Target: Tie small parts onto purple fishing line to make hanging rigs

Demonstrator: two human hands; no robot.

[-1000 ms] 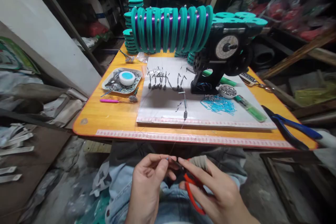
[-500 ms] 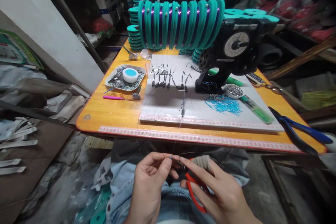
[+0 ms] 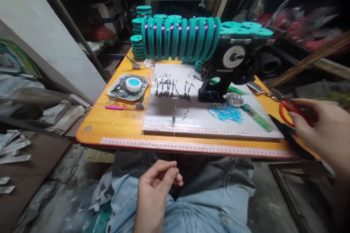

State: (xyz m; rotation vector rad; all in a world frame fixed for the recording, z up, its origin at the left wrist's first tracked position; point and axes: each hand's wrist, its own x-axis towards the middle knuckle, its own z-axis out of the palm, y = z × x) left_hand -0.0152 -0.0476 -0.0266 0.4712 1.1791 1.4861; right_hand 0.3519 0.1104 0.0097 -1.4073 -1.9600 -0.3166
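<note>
My left hand [image 3: 158, 185] is low over my lap, thumb and forefinger pinched on a thin fishing line with a tiny blue bead at the fingertips. The line runs up to a small dark sinker [image 3: 174, 116] lying on the white board [image 3: 169, 105]. My right hand [image 3: 322, 131] is out at the table's right end, fingers closed round red-handled scissors [image 3: 287, 111], just above blue-handled pliers [image 3: 290, 134].
An orange table [image 3: 120, 123] carries a row of teal foam spools [image 3: 180, 38] on a black winder [image 3: 232, 65], a dish of small parts [image 3: 127, 87], blue tube pieces [image 3: 225, 113], a green lighter [image 3: 257, 116] and a pink tool [image 3: 116, 107]. Cluttered shelves stand behind.
My right hand has left my lap and swung out to the table's right end with the red scissors. The left hand stays pinched on the line; the sinker has slid left on the board.
</note>
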